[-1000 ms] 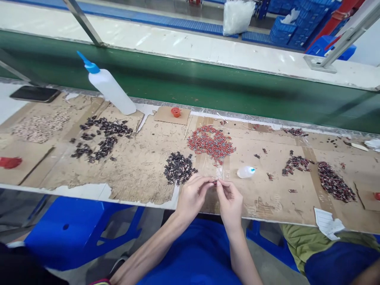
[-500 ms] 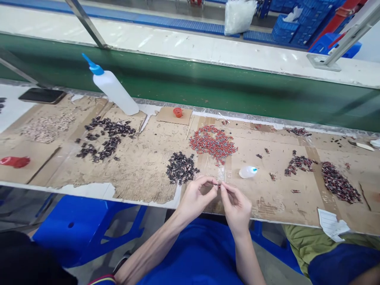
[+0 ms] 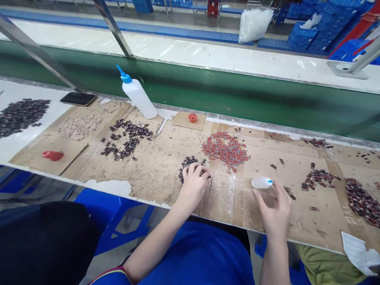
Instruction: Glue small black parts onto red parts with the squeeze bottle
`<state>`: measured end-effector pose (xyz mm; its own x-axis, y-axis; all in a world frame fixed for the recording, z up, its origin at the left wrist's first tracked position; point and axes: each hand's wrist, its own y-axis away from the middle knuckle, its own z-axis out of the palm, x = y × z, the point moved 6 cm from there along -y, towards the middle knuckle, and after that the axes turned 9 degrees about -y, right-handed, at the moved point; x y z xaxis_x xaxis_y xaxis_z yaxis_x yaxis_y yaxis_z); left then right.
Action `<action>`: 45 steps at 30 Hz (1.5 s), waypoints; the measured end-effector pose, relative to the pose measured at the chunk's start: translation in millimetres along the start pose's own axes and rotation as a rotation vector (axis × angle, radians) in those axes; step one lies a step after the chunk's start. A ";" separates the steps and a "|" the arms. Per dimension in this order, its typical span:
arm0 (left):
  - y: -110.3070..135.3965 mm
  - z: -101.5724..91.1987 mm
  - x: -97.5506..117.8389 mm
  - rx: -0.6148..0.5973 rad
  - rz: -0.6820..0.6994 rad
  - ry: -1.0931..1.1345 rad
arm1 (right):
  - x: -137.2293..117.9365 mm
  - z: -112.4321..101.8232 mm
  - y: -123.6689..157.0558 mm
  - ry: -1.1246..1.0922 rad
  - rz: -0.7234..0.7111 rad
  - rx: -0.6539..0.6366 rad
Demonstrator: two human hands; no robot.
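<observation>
My left hand (image 3: pixel 193 184) rests with curled fingers on a small heap of dark parts (image 3: pixel 190 163) near the bench's front edge; whether it holds any is hidden. My right hand (image 3: pixel 274 209) is blurred by motion, its fingers spread, just below a small clear squeeze bottle with a blue tip (image 3: pixel 261 182) lying on its side. A pile of red-and-white parts (image 3: pixel 226 149) lies beyond and between my hands. Several finished dark-and-red pieces (image 3: pixel 317 177) are scattered to the right.
A tall white squeeze bottle with a blue nozzle (image 3: pixel 137 94) leans at the back. Other dark heaps (image 3: pixel 126 137) (image 3: pixel 360 200), a red cap (image 3: pixel 192 117), a phone (image 3: pixel 78 99) and a green conveyor belt (image 3: pixel 237 95) lie around. Someone's dark head (image 3: pixel 44 241) is at lower left.
My hands, pinching a small part together before, have separated. The left went forward onto the dark heap; the right swung rightward toward the small bottle. The view shifted left.
</observation>
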<state>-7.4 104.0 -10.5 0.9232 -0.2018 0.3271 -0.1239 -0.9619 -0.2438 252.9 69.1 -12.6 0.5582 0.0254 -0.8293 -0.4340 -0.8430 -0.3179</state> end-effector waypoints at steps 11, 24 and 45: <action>11.0 17.3 36.5 -0.099 0.134 0.133 | 11.5 25.8 9.3 -0.512 0.339 -0.175; 18.5 29.7 28.4 -0.120 -0.013 0.304 | 3.7 41.4 24.0 -0.910 0.547 -0.024; 15.8 29.4 23.1 -0.217 -0.246 0.386 | 1.3 38.6 26.3 -0.378 0.444 -0.053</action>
<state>22.6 89.7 -33.6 0.7377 0.0216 0.6748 -0.0299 -0.9975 0.0645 215.0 67.7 -39.7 0.0357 -0.1552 -0.9872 -0.5276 -0.8419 0.1132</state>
